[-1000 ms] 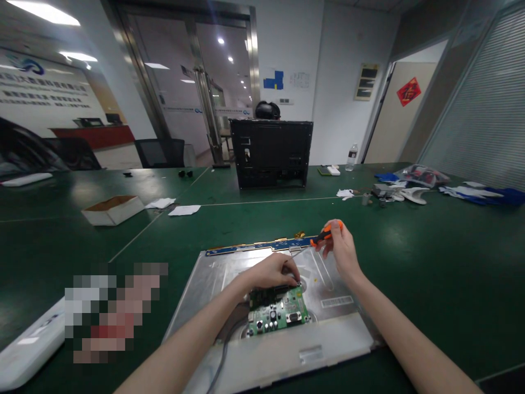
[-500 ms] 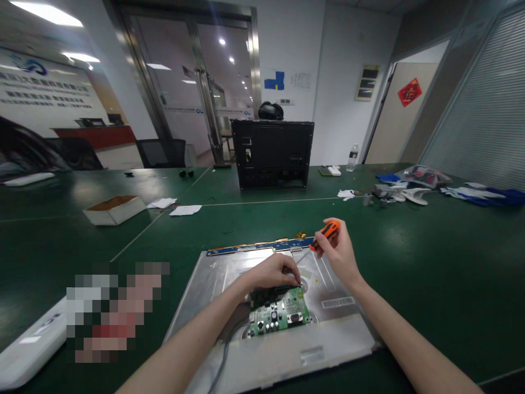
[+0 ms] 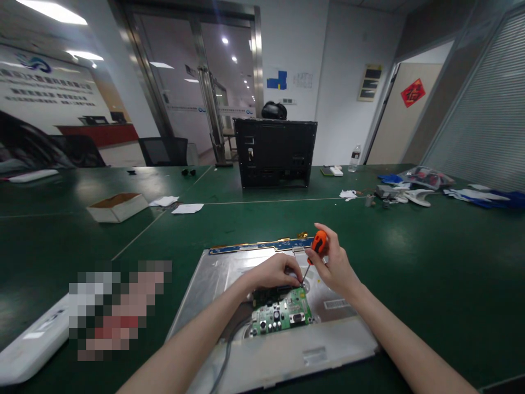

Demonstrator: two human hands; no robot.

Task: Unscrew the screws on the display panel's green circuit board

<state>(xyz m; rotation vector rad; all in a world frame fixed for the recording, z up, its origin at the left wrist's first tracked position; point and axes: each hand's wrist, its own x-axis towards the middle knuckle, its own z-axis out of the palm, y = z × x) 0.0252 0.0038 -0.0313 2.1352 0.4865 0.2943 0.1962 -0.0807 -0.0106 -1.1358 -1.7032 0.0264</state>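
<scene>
My right hand [image 3: 333, 264] is closed around the orange and black handle of a screwdriver [image 3: 319, 242]. The thin shaft slants down to the upper right corner of a green circuit board [image 3: 283, 313]. Beside the tip, the fingers of my left hand [image 3: 281, 270] are pinched together at that same corner; whatever they hold is hidden. The board lies on a silver metal display panel [image 3: 344, 340] with a narrow blue circuit strip [image 3: 254, 247] along its far edge. A grey cable [image 3: 228, 355] runs from the board's left side toward me.
A black monitor housing [image 3: 276, 153] stands upright across the green table [image 3: 430, 262]. Left are an open white box [image 3: 117, 208], paper sheets [image 3: 187, 208] and a long white object [image 3: 36, 345] beside a blurred patch. Metal parts, bags and a water bottle [image 3: 355, 157] lie or stand at the far right.
My right hand has tilted the screwdriver steeper and brought its tip down to the board's corner by my left fingertips. My left hand stays at that corner. The view has shifted slightly.
</scene>
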